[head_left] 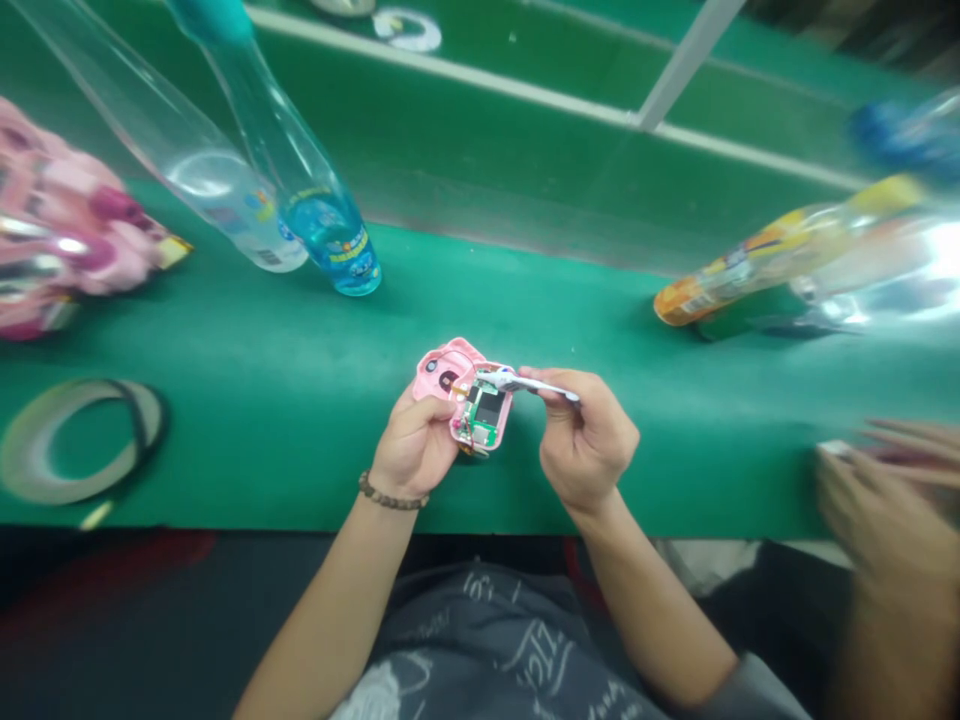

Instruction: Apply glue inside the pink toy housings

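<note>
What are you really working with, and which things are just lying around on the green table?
Working with: the pink plastic case and its green circuit board in the left hand, and the tweezers in the right hand.

Just lying around: the clear bottle, the blue-tinted bottle, the orange-labelled bottle, the tape roll, the pink shiny bag.

A small-electronics assembly workshop is shown by the long green-matted desk (480, 290), a tape roll (34, 455), and an exposed circuit board (484, 415) in a pink casing (446, 368).
</note>
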Available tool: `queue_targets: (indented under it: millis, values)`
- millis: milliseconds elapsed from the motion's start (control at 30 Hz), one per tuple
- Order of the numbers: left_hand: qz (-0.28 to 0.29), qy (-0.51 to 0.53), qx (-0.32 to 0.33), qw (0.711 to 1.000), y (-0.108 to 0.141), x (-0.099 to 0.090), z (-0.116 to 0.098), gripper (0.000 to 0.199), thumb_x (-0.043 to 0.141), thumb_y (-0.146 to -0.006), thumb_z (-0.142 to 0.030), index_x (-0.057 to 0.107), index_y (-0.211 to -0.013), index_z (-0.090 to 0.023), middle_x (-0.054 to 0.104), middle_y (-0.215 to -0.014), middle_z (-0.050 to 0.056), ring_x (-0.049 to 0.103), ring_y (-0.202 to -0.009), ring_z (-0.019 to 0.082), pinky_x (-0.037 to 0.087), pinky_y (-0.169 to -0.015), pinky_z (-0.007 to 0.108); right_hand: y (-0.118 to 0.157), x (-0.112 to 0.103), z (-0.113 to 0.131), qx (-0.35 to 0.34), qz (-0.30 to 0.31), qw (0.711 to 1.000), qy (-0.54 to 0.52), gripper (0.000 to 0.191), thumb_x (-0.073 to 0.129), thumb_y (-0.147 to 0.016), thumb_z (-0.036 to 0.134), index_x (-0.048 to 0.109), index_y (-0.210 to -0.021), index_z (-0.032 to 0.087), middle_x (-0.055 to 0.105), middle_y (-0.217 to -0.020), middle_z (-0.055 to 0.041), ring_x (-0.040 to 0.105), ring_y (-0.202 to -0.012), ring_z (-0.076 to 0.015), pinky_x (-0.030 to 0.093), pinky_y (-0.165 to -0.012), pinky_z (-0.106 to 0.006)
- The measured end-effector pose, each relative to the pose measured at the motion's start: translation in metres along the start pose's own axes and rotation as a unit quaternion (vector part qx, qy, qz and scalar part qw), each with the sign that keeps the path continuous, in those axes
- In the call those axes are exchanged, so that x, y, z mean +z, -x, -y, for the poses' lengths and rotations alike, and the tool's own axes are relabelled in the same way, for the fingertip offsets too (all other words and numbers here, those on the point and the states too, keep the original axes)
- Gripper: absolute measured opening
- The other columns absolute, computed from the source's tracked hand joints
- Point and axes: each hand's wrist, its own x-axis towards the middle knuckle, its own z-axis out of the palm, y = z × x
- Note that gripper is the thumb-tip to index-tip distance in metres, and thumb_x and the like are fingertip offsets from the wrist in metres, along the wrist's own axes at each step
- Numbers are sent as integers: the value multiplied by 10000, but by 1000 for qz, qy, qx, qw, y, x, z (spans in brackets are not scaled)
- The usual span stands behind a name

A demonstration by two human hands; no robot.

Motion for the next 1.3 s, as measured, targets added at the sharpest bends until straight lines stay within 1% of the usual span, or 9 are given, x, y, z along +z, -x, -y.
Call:
queue_targets:
  millis: [267, 400, 500, 633, 733, 900, 1000, 1133, 1300]
  values:
    - [14, -10, 15, 1000, -1, -1, 2, 801, 629, -727, -104, 423, -1461, -352, 654, -1287, -6, 507, -1330, 313, 476, -1073, 511, -2, 2, -2, -21, -26, 999, 16, 323, 596, -878, 77, 675, -1051, 339, 757, -948, -21, 736, -832, -234, 633, -729, -423]
    - [14, -18, 13, 1000, -1, 0, 1, 775, 680, -707, -123, 479, -1398, -410, 652, -1286, -24, 500, -1330, 338, 496, -1036, 529, -2, 4, -2, -39, -24, 998, 35, 328, 592, -883, 74, 664, -1060, 341, 757, -938, -21, 735, -823, -226, 639, -710, -411]
    - [15, -7, 12, 1000, 0, 1, 0, 753, 686, -701, -106, 494, -1389, -343, 648, -1296, 13, 499, -1327, 352, 486, -1038, 531, -3, 2, -2, -37, -27, 998, 33, 310, 596, -885, 77, 665, -1048, 331, 755, -934, -22, 736, -830, -223, 642, -720, -411]
    - [16, 26, 11, 999, 2, 1, 0, 749, 622, -704, -20, 455, -1405, -226, 593, -1369, 74, 473, -1356, 312, 416, -1115, 497, -7, -9, -1, -3, -69, 997, 33, 218, 598, -902, 123, 665, -1015, 298, 744, -920, -21, 734, -838, -217, 651, -728, -409]
    - [-4, 19, 36, 999, 2, 0, 1, 727, 638, -683, -9, 476, -1356, -230, 569, -1394, 64, 460, -1365, 288, 410, -1117, 473, -3, -19, -4, 68, -102, 992, -4, 105, 585, -928, 196, 639, -1002, 246, 718, -909, -24, 730, -791, -202, 670, -661, -388]
    - [-28, -50, 92, 994, -1, -4, 7, 696, 728, -597, -41, 543, -1203, -327, 613, -1292, -20, 566, -1221, 223, 512, -934, 343, 20, -25, -20, 155, -55, 985, -58, 73, 589, -933, 255, 611, -1001, 238, 729, -928, -33, 735, -724, -188, 675, -623, -352]
    - [-6, -116, 117, 986, -3, -8, 11, 669, 724, -679, -59, 495, -1259, -301, 599, -1279, 9, 608, -1094, 171, 523, -874, 295, 27, -23, -29, 144, -27, 989, -26, 89, 602, -923, 252, 629, -1008, 251, 741, -939, -24, 736, -744, -188, 668, -648, -350]
    - [27, -177, 126, 976, -4, -14, 14, 615, 663, -791, -66, 455, -1307, -326, 577, -1275, 17, 606, -1048, 149, 521, -865, 267, 23, -21, -34, 108, 12, 993, 38, 125, 585, -928, 239, 654, -1022, 284, 742, -944, -5, 729, -762, -183, 647, -690, -347]
    - [13, -266, 136, 954, -4, -13, 12, 590, 658, -824, -107, 424, -1324, -316, 584, -1226, 39, 616, -975, 164, 546, -776, 269, 16, -23, -39, 82, 48, 991, 92, 164, 582, -928, 235, 661, -1027, 340, 746, -930, -6, 726, -744, -195, 605, -675, -345]
